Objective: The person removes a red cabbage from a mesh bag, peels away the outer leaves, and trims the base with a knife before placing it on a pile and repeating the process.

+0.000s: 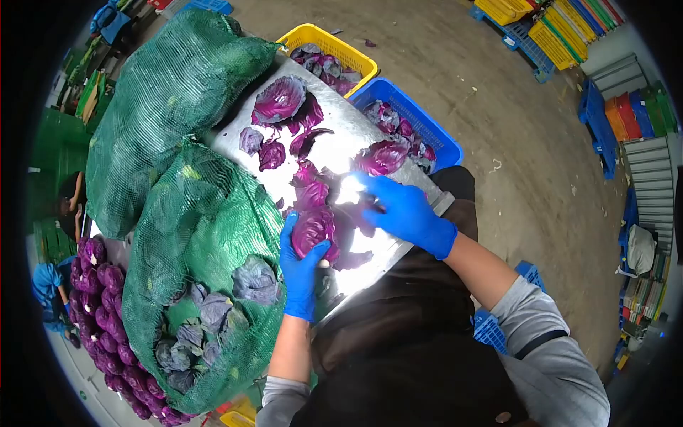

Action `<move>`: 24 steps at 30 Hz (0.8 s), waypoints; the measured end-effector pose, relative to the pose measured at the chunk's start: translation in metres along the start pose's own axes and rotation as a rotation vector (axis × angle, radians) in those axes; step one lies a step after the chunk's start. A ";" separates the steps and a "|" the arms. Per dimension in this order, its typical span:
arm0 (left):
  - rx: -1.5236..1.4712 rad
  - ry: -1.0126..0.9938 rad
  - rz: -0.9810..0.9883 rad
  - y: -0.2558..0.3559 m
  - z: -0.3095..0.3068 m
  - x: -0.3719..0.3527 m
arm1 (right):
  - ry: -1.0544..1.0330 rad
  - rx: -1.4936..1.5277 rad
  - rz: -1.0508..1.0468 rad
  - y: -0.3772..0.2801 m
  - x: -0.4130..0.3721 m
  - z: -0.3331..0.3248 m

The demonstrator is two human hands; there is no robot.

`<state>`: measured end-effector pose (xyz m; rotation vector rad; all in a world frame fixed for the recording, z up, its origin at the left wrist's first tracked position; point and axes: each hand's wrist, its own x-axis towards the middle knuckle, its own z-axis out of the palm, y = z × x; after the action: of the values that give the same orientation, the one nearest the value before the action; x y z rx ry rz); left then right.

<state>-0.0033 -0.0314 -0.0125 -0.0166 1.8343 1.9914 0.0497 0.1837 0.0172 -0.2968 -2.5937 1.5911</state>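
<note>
My left hand (300, 267), in a blue glove, is wrapped round the lower side of a purple cabbage (313, 231) at the near part of the metal table (341, 117). To its right, my right hand (402, 212), also gloved in blue, is over the table with its fingers apart and partly blurred; nothing shows in it. Loose purple leaves (279, 99) lie farther up the table, and another leaf (384, 157) lies near its right edge. Left of the table, an open green net bag (213, 249) holds several dull purple cabbages (213, 312).
A full green net bag (167, 99) stands at upper left. Leaves fill a yellow crate (331, 40) and a blue crate (418, 117) beyond the table. Many peeled cabbages (107, 320) are stacked at left, near a person in blue (48, 285).
</note>
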 end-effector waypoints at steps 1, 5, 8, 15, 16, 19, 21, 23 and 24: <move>-0.010 -0.029 -0.034 0.004 0.002 0.001 | 0.004 0.003 0.003 -0.001 0.002 0.006; -0.013 -0.074 -0.072 -0.008 -0.012 0.017 | -0.257 0.082 -0.271 0.016 0.011 0.029; 0.107 -0.085 -0.041 -0.001 -0.013 0.023 | -0.239 0.073 -0.390 0.024 0.020 0.036; 0.100 -0.128 -0.035 -0.006 -0.018 0.031 | -0.368 -0.167 -0.459 0.015 0.040 0.015; -0.014 -0.136 -0.135 -0.007 -0.018 0.030 | -0.332 -0.047 -0.428 0.020 0.041 0.016; -0.239 -0.117 -0.281 -0.015 -0.010 0.026 | -0.136 0.254 -0.426 0.030 0.034 0.027; -0.502 -0.032 -0.467 -0.022 -0.006 0.023 | -0.169 0.123 -0.365 0.005 0.028 0.004; -0.551 -0.013 -0.505 -0.008 0.004 0.019 | -0.126 0.025 -0.366 0.013 0.024 -0.001; -0.588 0.005 -0.557 -0.001 0.008 0.016 | -0.101 -0.013 -0.399 0.017 0.023 -0.001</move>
<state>-0.0157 -0.0191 -0.0172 -0.6306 1.0205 2.0109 0.0299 0.1967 0.0024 0.2922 -2.5239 1.4765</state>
